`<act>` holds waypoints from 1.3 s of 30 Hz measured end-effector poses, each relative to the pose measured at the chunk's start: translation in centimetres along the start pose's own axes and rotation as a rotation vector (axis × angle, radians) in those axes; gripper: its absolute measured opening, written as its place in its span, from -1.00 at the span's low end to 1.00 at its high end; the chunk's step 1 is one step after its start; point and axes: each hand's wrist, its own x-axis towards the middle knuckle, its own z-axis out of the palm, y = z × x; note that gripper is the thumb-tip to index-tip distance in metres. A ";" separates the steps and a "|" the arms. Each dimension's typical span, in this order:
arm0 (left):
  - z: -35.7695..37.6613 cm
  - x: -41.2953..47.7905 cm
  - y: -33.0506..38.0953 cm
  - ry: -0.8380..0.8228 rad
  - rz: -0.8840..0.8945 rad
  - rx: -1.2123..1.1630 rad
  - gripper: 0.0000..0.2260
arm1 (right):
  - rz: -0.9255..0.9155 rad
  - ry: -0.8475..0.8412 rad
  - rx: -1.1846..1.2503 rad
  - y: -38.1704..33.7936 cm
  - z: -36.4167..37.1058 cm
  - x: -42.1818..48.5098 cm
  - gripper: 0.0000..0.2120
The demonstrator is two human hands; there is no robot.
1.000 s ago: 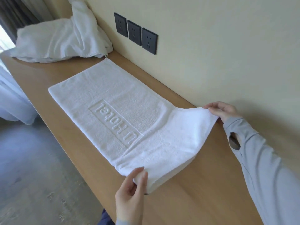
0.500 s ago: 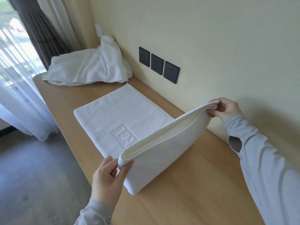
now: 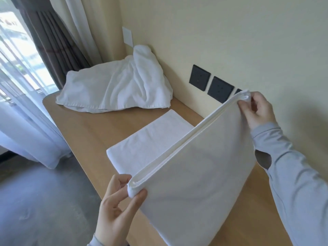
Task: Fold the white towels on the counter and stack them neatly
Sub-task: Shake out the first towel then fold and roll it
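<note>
Above the bench [image 3: 85, 132], near its front edge, my left grip [image 3: 117, 205] pinches one corner of the towel [image 3: 195, 183], thumb and fingers clamped on the doubled hem. My right grip [image 3: 257, 110] pinches the other corner on the bench's wall side. Half a second ago the lifted end stood lower and embossed lettering showed. Now that end is raised higher and leans over the half lying flat on the bench, hiding the lettering. I judge this fold about halfway done: the raised end has yet to be laid down, edges matched. At the bench's far end a crumpled towel [image 3: 117, 91] waits unfolded.
</note>
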 end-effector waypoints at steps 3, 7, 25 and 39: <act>-2.3 3.8 -1.8 0.050 -0.066 -0.072 -0.81 | 0.002 -0.021 -0.061 -1.5 5.5 2.6 -0.86; -4.7 8.7 -6.0 0.099 -0.211 -0.139 -0.79 | 0.045 -0.095 -0.125 -1.5 13.2 5.1 -0.83; -5.4 16.4 -18.1 0.218 -0.510 0.283 -0.85 | 0.279 -0.381 -0.544 6.6 29.3 6.3 -0.71; -2.4 20.0 -18.0 0.105 -0.127 0.622 -0.53 | -0.526 -0.722 -0.718 6.5 28.1 6.6 -0.74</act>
